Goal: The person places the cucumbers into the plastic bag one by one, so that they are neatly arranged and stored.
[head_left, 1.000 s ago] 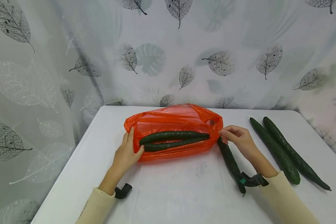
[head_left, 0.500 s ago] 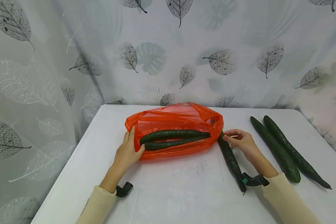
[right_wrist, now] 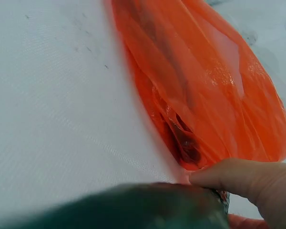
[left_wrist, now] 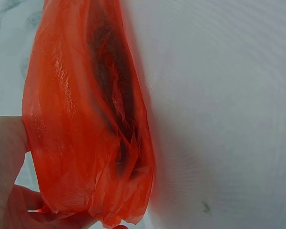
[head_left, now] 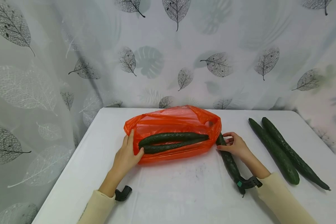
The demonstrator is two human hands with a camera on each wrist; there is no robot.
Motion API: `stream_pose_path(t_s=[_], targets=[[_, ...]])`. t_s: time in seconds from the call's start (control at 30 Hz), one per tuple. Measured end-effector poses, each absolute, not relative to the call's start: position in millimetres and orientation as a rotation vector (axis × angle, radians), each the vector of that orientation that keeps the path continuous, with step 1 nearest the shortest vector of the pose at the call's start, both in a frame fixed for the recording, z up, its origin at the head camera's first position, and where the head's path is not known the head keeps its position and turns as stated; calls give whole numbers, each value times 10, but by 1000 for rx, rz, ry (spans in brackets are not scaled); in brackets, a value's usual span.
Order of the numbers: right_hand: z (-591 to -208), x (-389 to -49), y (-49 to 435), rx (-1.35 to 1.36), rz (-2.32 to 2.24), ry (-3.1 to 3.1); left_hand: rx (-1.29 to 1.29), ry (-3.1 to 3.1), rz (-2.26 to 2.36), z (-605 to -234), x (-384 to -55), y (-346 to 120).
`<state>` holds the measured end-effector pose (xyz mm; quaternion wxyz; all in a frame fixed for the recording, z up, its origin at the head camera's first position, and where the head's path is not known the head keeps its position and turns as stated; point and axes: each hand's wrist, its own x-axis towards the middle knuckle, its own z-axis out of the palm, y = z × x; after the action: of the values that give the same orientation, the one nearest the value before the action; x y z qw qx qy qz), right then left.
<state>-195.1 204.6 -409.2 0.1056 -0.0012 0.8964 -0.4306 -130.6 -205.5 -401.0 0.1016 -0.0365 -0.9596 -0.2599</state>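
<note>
An orange-red plastic bag point(head_left: 173, 121) lies on the table, its opening showing two dark green cucumbers inside, an upper one point(head_left: 168, 137) and a lower one point(head_left: 168, 147). My left hand point(head_left: 126, 157) holds the bag's left end between thumb and fingers; the left wrist view shows fingers curled beneath the plastic point(left_wrist: 71, 167). Just past the bag's right end, my right hand point(head_left: 235, 146) grips the far end of a third cucumber point(head_left: 230, 163), which slants toward me on the table. In the right wrist view, the thumb point(right_wrist: 233, 176) lies against that cucumber, beside the bag.
Two more cucumbers lie side by side on the right, a left one point(head_left: 274, 152) and a right one point(head_left: 296, 155). Black wrist mounts sit at the left wrist point(head_left: 123, 193) and right wrist point(head_left: 250, 182). A leaf-patterned curtain point(head_left: 184, 62) hangs behind the white table point(head_left: 179, 193).
My right hand has left the bag's right edge and come down slightly, onto the end of the slanting cucumber. The left hand stays at the bag's left end.
</note>
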Motion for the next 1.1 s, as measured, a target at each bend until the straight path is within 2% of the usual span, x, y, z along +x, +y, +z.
stream_pose_path(t_s=[0.33,1.1], targets=[[-4095,-1950,2035,92,-1318,2648,-103,-2851,-764,-3986,-1306,-2070],[-4107,-1879,2247,-8,-1414,2798,-90,-2828,-788,-3959,-1276,-2071]])
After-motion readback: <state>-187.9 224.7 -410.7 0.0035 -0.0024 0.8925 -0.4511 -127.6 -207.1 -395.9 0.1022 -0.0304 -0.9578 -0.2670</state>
